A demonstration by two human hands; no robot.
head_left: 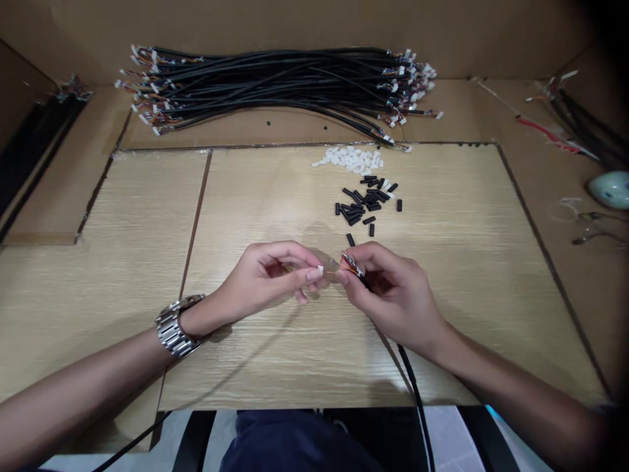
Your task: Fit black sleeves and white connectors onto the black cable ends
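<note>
My left hand (pixel 285 272) pinches a small white connector (pixel 320 269) between thumb and forefinger. A watch with a metal band (pixel 177 328) is on that wrist. Facing it, my right hand (pixel 388 288) grips the end of a black cable (pixel 413 380), close to where thin coloured wires (pixel 350 263) fan out. A fine orange wire points from the right fingertips towards the connector; whether it touches cannot be made out. From the right hand the cable hangs down past the table's front edge. Just beyond the hands lie loose black sleeves (pixel 356 210).
White connectors (pixel 351 157) form a pile behind the sleeves. Across the back lies a thick bundle of black cables (pixel 275 85) with connectors at both ends. More cables (pixel 39 144) rest at the left, others (pixel 584 124) at the right near a pale green rounded object (pixel 609 190). Cardboard walls (pixel 295 26) enclose the tabletop.
</note>
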